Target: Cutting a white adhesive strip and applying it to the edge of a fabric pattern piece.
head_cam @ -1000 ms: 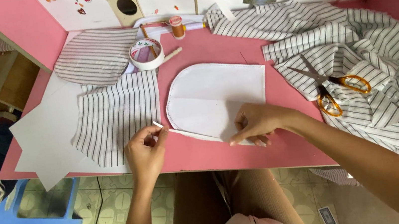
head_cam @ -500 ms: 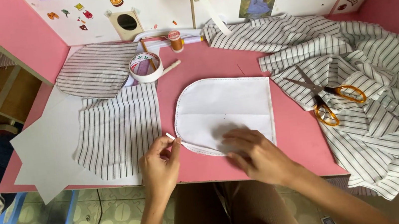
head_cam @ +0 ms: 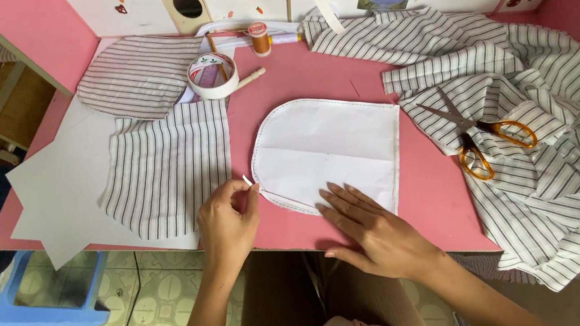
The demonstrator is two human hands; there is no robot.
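The pink table carries striped cloth and, in the middle, the white paper pattern. The right hand lies flat on its lower edge, fingers spread, and should press firmly. The left hand pinches a small white chalk piece at the pattern's left edge; it is best kept close against the curve.

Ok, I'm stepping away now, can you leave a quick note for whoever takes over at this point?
Left hand: fingers pinch a small white piece at the left edge of the white pattern piece.
Right hand: open, flat on the pattern's lower edge.
The pattern lies flat on the pink table, a dashed line along its curved edge.
Striped fabric piece lies to its left, scissors on the striped cloth to the right, untouched.
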